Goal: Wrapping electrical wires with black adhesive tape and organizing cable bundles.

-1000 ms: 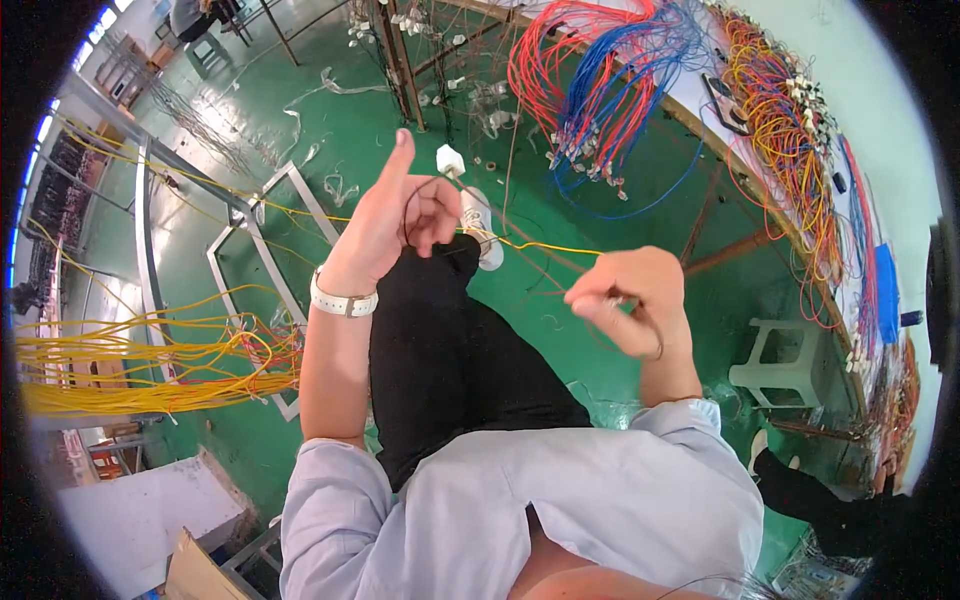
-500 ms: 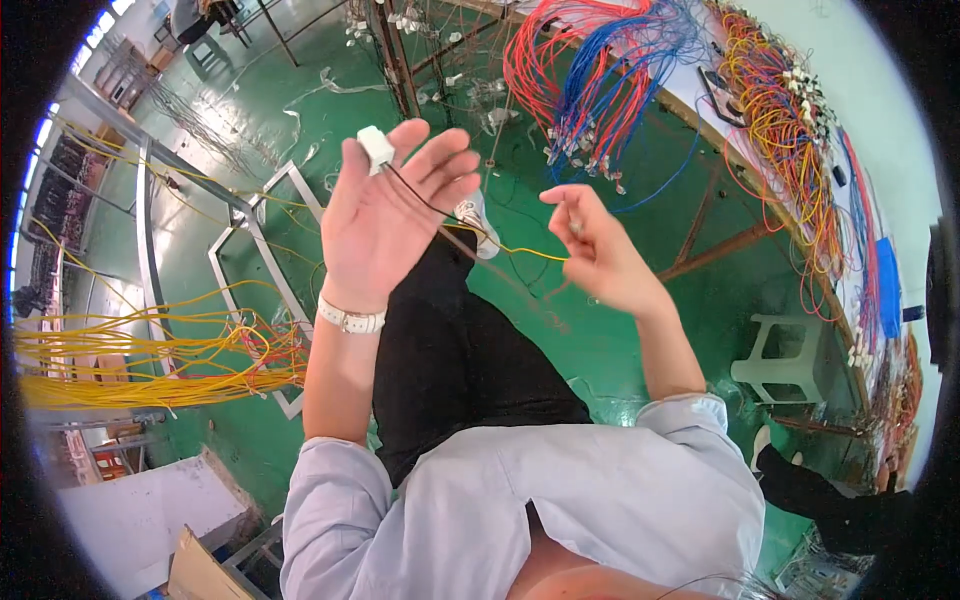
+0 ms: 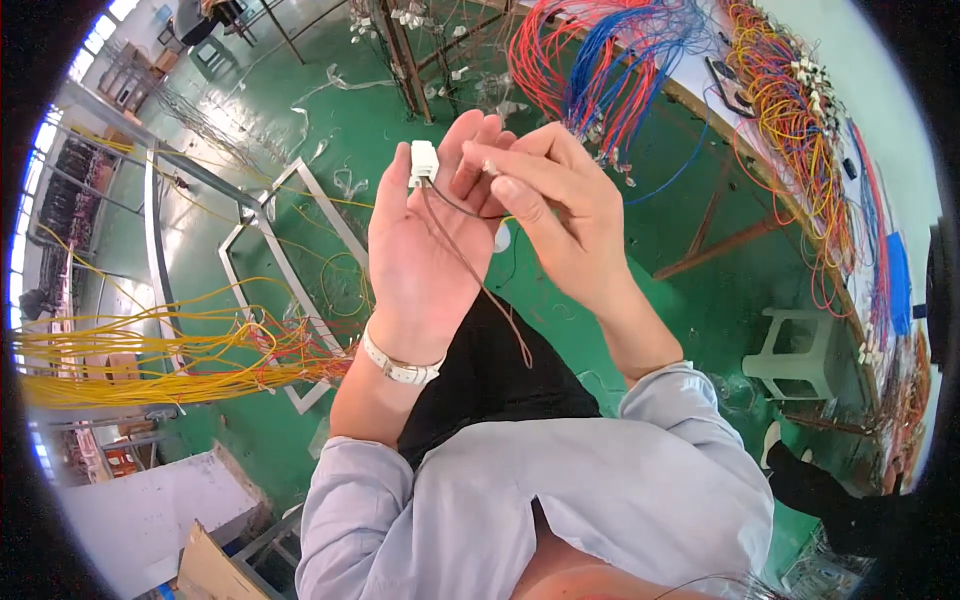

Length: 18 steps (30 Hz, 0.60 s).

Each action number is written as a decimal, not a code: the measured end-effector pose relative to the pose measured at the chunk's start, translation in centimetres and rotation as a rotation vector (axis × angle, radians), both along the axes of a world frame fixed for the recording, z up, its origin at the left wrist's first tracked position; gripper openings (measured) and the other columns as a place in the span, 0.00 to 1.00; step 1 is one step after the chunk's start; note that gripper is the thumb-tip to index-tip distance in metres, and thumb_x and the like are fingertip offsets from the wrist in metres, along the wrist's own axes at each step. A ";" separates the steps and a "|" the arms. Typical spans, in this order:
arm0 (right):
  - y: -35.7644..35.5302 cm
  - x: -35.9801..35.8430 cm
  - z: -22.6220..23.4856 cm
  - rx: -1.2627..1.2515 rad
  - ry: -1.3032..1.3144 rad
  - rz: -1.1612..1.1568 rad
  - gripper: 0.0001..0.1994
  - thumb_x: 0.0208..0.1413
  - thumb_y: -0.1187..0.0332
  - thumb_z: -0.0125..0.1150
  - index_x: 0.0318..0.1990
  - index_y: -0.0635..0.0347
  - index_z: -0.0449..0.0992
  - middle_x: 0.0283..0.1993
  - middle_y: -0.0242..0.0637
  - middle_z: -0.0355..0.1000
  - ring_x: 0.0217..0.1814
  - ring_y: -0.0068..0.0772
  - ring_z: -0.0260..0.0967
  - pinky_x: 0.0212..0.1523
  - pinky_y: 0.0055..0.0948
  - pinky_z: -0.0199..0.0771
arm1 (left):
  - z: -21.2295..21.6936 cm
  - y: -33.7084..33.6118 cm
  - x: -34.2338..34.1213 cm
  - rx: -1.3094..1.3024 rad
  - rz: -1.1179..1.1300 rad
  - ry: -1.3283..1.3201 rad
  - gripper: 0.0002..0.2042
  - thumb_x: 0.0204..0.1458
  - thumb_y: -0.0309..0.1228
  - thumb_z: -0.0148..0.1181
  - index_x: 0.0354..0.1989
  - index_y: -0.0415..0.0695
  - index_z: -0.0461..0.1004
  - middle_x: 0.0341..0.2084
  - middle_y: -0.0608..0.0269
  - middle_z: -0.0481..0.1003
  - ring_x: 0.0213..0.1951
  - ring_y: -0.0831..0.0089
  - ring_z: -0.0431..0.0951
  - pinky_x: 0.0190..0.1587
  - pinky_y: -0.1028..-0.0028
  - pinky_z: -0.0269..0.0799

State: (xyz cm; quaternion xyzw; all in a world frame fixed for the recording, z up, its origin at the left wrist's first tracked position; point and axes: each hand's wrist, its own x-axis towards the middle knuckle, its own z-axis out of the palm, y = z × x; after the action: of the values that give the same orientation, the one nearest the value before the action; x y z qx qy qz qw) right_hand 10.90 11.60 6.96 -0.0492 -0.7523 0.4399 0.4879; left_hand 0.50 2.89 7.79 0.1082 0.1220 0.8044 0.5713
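Note:
My left hand [image 3: 425, 240] is turned palm up, and a white plastic connector [image 3: 423, 162] is held between its thumb and fingers. Two thin wires come out of the connector: a brown wire [image 3: 470, 268] hangs in a loop across the palm and below it, while a darker one runs toward my right hand. Close beside the left fingers, my right hand [image 3: 565, 205] is in a pinch. A small pale piece [image 3: 488, 167] shows at its fingertips, too small to name. A short bit of yellow wire [image 3: 507, 218] shows by its thumb; the rest is hidden.
Bundled yellow wires [image 3: 150, 360] stretch in from the left past a metal frame [image 3: 290, 280]. Red and blue wires [image 3: 610, 75] hang off the bench at the upper right, with more yellow wires [image 3: 770, 110] along it. A plastic stool [image 3: 795, 355] stands at right.
My right hand has moved left and up, from apart to right beside the left fingers. The left hand has shifted slightly right with the connector, which now points more upright.

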 end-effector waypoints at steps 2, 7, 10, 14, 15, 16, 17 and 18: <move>-0.2 -0.5 -0.5 0.036 0.030 -0.058 0.05 0.49 0.76 0.63 0.35 0.62 0.79 0.31 0.37 0.69 0.27 0.26 0.67 0.27 0.23 0.67 | 0.3 0.2 0.1 -0.058 0.022 -0.004 0.26 0.63 0.45 0.35 0.58 0.36 0.62 0.54 0.55 0.68 0.56 0.65 0.66 0.61 0.67 0.58; 0.0 -1.6 -0.9 -0.051 -0.038 -0.123 0.05 0.44 0.75 0.67 0.31 0.62 0.79 0.26 0.35 0.70 0.22 0.22 0.66 0.23 0.21 0.64 | 0.3 0.7 0.7 -0.142 0.042 0.028 0.25 0.62 0.46 0.38 0.57 0.36 0.62 0.52 0.57 0.68 0.52 0.67 0.68 0.60 0.69 0.59; 0.4 -1.8 -0.6 -0.117 -0.030 -0.119 0.04 0.45 0.75 0.66 0.30 0.62 0.79 0.27 0.36 0.70 0.23 0.22 0.66 0.23 0.21 0.64 | 0.4 1.0 0.8 -0.172 0.037 0.094 0.26 0.61 0.47 0.41 0.58 0.36 0.61 0.52 0.58 0.68 0.52 0.67 0.68 0.59 0.68 0.59; 0.6 -1.5 -0.4 -0.155 -0.054 -0.088 0.04 0.46 0.73 0.66 0.28 0.64 0.77 0.27 0.36 0.71 0.23 0.23 0.66 0.22 0.22 0.64 | 0.0 1.1 0.6 -0.185 0.021 0.106 0.27 0.60 0.48 0.41 0.59 0.36 0.60 0.52 0.57 0.68 0.53 0.67 0.67 0.58 0.67 0.58; 0.6 -1.4 -0.1 -0.187 -0.071 -0.075 0.06 0.47 0.72 0.65 0.27 0.65 0.76 0.27 0.37 0.71 0.23 0.23 0.66 0.22 0.23 0.63 | 0.1 1.0 0.7 -0.178 0.010 0.078 0.27 0.60 0.48 0.41 0.59 0.37 0.61 0.53 0.57 0.68 0.53 0.67 0.67 0.58 0.67 0.58; 0.7 -1.2 0.3 -0.190 -0.072 -0.075 0.06 0.47 0.72 0.65 0.27 0.65 0.76 0.27 0.37 0.71 0.23 0.23 0.66 0.22 0.23 0.63 | 0.1 0.9 0.8 -0.172 -0.001 0.049 0.27 0.60 0.48 0.40 0.58 0.37 0.61 0.53 0.57 0.68 0.53 0.67 0.67 0.59 0.67 0.58; 0.9 -0.9 0.7 -0.224 -0.263 -0.061 0.07 0.49 0.71 0.64 0.27 0.66 0.75 0.26 0.38 0.71 0.23 0.24 0.66 0.23 0.24 0.64 | 0.2 0.9 0.8 -0.175 -0.004 0.049 0.27 0.60 0.48 0.40 0.58 0.37 0.61 0.53 0.57 0.68 0.53 0.67 0.67 0.59 0.67 0.58; 1.1 -0.6 0.8 -0.258 -0.454 -0.046 0.09 0.50 0.69 0.64 0.26 0.67 0.74 0.26 0.39 0.71 0.23 0.24 0.67 0.23 0.24 0.65 | 0.2 0.9 0.8 -0.192 0.004 0.043 0.27 0.60 0.48 0.39 0.58 0.37 0.61 0.53 0.56 0.68 0.53 0.67 0.67 0.59 0.67 0.57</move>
State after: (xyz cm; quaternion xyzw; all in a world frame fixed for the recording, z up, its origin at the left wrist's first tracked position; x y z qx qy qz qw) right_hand 10.31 12.73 7.79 -0.2253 -0.7789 0.4987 0.3062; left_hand 1.29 3.80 7.98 0.0702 0.2110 0.7875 0.5748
